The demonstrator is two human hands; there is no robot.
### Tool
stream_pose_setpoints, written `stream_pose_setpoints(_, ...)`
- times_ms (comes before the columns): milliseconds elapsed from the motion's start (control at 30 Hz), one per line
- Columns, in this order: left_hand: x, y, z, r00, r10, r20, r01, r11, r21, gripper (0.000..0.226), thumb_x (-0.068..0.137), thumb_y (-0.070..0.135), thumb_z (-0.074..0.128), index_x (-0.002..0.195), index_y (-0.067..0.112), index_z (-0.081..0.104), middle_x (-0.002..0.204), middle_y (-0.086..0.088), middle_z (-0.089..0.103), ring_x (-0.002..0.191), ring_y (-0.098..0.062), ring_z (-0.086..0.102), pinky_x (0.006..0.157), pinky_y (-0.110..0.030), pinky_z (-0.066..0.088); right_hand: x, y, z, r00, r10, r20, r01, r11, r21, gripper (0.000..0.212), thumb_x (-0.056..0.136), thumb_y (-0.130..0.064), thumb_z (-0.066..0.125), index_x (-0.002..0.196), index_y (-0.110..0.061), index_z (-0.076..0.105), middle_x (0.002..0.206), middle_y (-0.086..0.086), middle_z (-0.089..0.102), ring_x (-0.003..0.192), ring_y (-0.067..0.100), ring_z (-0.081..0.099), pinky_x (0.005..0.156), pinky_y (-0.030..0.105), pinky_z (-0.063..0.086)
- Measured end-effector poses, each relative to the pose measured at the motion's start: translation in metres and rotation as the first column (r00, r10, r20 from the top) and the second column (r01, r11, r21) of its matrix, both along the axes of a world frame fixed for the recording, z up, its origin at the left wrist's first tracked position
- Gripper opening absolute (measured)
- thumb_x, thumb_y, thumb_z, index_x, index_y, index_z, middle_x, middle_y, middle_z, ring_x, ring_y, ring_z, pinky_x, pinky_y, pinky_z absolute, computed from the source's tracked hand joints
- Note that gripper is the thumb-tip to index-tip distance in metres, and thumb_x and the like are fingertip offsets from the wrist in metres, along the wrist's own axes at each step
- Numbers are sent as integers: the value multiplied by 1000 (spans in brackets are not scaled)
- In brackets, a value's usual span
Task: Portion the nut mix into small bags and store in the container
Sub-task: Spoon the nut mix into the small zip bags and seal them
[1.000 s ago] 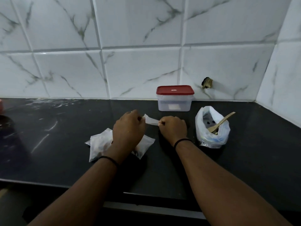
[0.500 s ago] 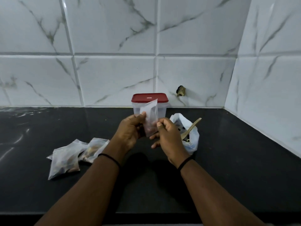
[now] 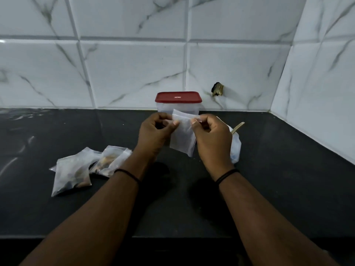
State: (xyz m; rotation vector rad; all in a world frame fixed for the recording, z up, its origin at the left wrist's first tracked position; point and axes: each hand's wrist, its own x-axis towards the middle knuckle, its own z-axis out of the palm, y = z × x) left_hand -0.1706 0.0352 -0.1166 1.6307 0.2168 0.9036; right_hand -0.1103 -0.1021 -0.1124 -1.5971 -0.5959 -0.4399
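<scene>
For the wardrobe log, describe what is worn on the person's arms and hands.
Both forearms are bare, with no sleeves in view. A thin black band circles each wrist, one behind the left hand and one behind the right hand. No gloves, rings or watch show.

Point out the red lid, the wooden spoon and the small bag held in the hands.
red lid [image 3: 178, 97], head view, middle of its top.
wooden spoon [image 3: 238, 127], head view, on its exposed handle.
small bag [image 3: 182, 139], head view, middle of its clear face.
</scene>
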Motion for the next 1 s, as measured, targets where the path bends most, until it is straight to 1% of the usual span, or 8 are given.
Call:
stream_pose_setpoints(100, -3, -4, -1, 974, 223, 34, -222, 975, -10, 20, 89, 29, 73, 83, 14, 61, 75, 0, 61, 64, -7, 57, 57, -21, 48, -6, -1, -1, 993, -58, 104, 62, 998, -29, 9, 93, -20, 68, 93, -14, 74, 85, -8, 70, 80, 7, 66, 76, 27, 57)
stream_pose_setpoints(233, -8, -18, -2, 998, 67, -5, -67, 992, -105, 34, 95, 41, 62, 82, 10, 65, 70, -7, 64, 56, -15, 57, 45, -24, 45, -12, 4, -7, 961, -57, 272, 91, 990, -111, 6, 91, -19, 71, 89, -15, 75, 80, -5, 73, 72, 5, 64, 67, 16, 52)
stream_pose_setpoints(300, -9, -18, -1, 999, 34, -2, -34, 983, -179, 35, 95, 38, 63, 84, 6, 66, 70, -10, 64, 56, -17, 57, 45, -27, 46, -13, 6, -11, 938, -31, 344, 96, 980, -174, 3, 89, -16, 73, 91, -15, 76, 81, -5, 74, 72, 2, 63, 66, 8, 48)
stream_pose_setpoints(333, -9, -15, -1, 1000, 28, 6, -26, 977, -210, 31, 94, 34, 65, 83, 5, 66, 70, -9, 64, 55, -16, 57, 46, -28, 46, -14, 7, -13, 934, -12, 357, 88, 976, -197, 5, 89, -16, 73, 93, -16, 76, 83, -4, 74, 74, 2, 65, 68, 10, 51)
stream_pose_setpoints(467, -11, -11, -2, 1000, 17, -14, -20, 973, -228, 17, 93, 18, 67, 84, 3, 67, 71, -10, 67, 58, -20, 61, 48, -29, 49, -13, 9, -16, 954, 82, 289, -5, 966, -257, 14, 90, -12, 69, 103, -16, 74, 94, -4, 75, 86, 7, 69, 76, 30, 60)
stream_pose_setpoints(633, -12, -12, -4, 999, -7, -50, 2, 995, -102, 14, 95, 13, 63, 94, 0, 68, 86, -19, 72, 72, -30, 70, 64, -41, 60, -19, 10, -13, 973, 185, 141, -144, 955, -259, 22, 90, -22, 65, 112, -16, 67, 100, -3, 72, 92, 6, 68, 83, 29, 60)
stream_pose_setpoints(767, -11, -13, -5, 996, -18, -84, 20, 999, 27, 8, 96, 10, 62, 93, 4, 66, 84, -17, 71, 63, -21, 66, 53, -30, 54, -16, 12, -13, 994, 78, 78, -58, 973, -225, 22, 92, -39, 68, 100, -18, 70, 90, -8, 73, 84, 4, 68, 78, 32, 60)
stream_pose_setpoints(1000, -12, -17, -4, 982, -45, -184, 60, 996, 72, 16, 103, 14, 50, 99, 0, 56, 74, -11, 66, 59, -21, 63, 46, -28, 48, -11, 10, -16, 983, -12, 182, 74, 938, -340, 10, 92, -26, 68, 88, -18, 73, 81, -5, 72, 76, 11, 67, 71, 38, 58)
